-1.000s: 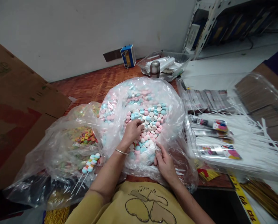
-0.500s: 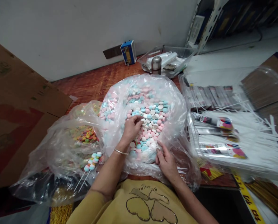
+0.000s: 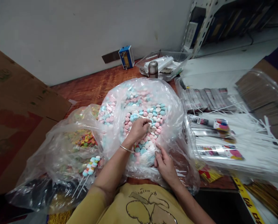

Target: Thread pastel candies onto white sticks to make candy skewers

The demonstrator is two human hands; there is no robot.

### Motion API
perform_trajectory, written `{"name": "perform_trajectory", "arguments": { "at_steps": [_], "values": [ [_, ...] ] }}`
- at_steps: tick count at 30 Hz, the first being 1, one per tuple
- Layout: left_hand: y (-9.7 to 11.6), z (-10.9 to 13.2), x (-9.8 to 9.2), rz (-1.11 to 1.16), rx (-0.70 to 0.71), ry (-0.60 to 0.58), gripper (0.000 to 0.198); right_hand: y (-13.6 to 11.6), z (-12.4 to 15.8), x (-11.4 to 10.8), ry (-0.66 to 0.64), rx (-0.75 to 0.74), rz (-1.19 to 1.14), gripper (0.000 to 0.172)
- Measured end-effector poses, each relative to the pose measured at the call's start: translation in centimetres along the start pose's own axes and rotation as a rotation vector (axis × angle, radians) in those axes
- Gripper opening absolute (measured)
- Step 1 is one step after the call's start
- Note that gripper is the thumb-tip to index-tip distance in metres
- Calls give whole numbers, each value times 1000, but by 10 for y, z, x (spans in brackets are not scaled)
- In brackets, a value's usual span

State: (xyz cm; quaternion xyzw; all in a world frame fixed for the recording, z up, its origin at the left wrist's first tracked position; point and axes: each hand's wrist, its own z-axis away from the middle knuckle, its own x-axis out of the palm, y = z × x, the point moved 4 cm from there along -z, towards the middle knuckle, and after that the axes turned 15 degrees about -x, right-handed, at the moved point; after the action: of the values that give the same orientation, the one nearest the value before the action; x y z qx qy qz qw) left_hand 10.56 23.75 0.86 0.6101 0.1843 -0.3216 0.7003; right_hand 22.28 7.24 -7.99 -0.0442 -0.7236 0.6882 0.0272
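Pink, blue and white candies [image 3: 157,117] fill a large clear plastic bag [image 3: 173,109] in the middle of the table. Over them, my left hand [image 3: 139,129], with a bangle at the wrist, has its thumb and fingertips pinched at a white candy. My right hand [image 3: 163,161] is at the bag's near right side, its thumb and forefinger closed around a thin white stick [image 3: 155,145] that points up. To the left, two candy skewers [image 3: 90,167] on white sticks lie on another clear bag, which holds small colourful candies [image 3: 86,139].
A cardboard box [image 3: 19,115] stands at the left. On the right, a clear tray [image 3: 192,152] holds many white sticks [image 3: 253,140] and printed packets [image 3: 220,151]. Behind the candy bag are a dark capped bottle [image 3: 153,69], a blue box [image 3: 126,57] and a bin of plastic film [image 3: 176,67].
My left hand has moved right across the candies. My right hand keeps about the same place with the stick. The camera view has shifted slightly.
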Motion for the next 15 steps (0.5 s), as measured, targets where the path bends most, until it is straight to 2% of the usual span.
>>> {"name": "perform_trajectory", "arguments": {
  "at_steps": [4, 9, 15],
  "values": [
    [0, 1, 0, -4, -13, -75, 28, 3, 0, 0, -15, -14, -2, 59],
    [5, -4, -8, 72, -7, 11, 26, 7, 0, 0, -17, -28, 1, 59],
    [11, -17, 0, -87, -4, 66, 15, 4, 0, 1, -27, -23, 2, 59]
  ]
}}
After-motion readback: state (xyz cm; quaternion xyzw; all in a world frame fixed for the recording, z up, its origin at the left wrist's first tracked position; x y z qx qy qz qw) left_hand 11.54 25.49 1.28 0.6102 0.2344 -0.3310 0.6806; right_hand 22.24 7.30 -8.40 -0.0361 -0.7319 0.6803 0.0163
